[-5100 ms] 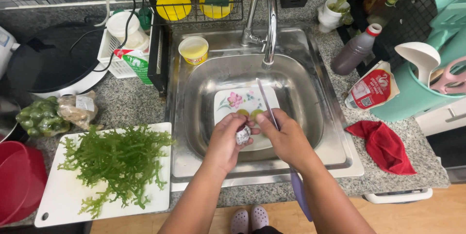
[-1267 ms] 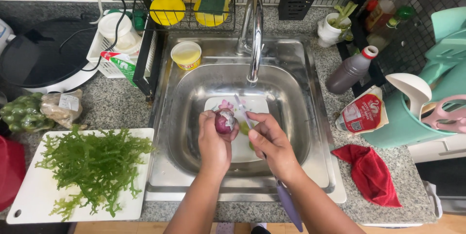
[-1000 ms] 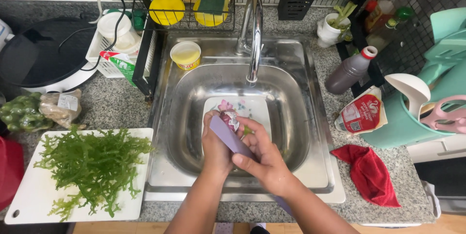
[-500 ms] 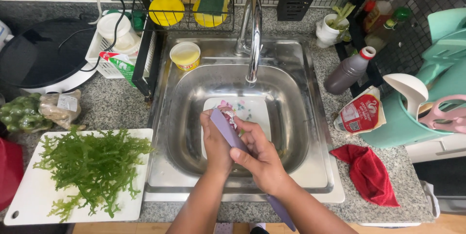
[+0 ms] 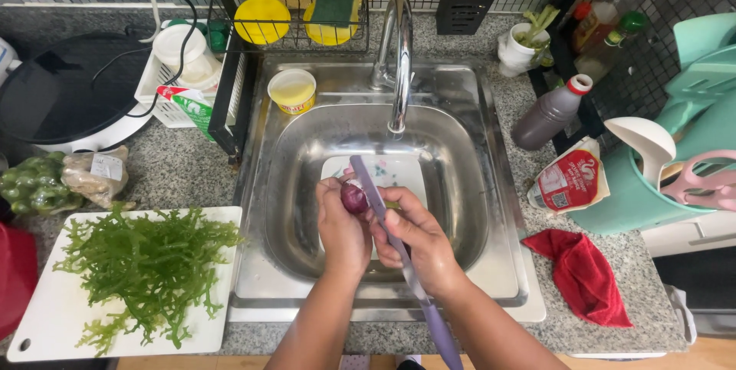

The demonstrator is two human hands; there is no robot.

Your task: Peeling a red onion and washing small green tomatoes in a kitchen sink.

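Over the steel sink [image 5: 468,186], my left hand [image 5: 341,228] holds a small red onion [image 5: 353,198] between its fingertips. My right hand [image 5: 418,243] grips a purple knife [image 5: 383,213] whose blade runs up past the onion's right side, touching it; the purple handle sticks out below my wrist. Under both hands, on the sink floor, lies a white square plate [image 5: 402,173] with a flower print. A bit of green shows on the plate between my hands.
A white cutting board [image 5: 46,316] with a heap of green seaweed [image 5: 146,263] lies left of the sink. A yellow tub [image 5: 292,91] stands by the faucet [image 5: 399,55]. Right: brown bottle [image 5: 550,111], red-white pouch [image 5: 571,178], red cloth [image 5: 586,274], teal utensil holder [image 5: 652,178].
The knife has turned from lying flat across the onion to edge-on along its right side. The onion's purple side now shows in my left fingertips.
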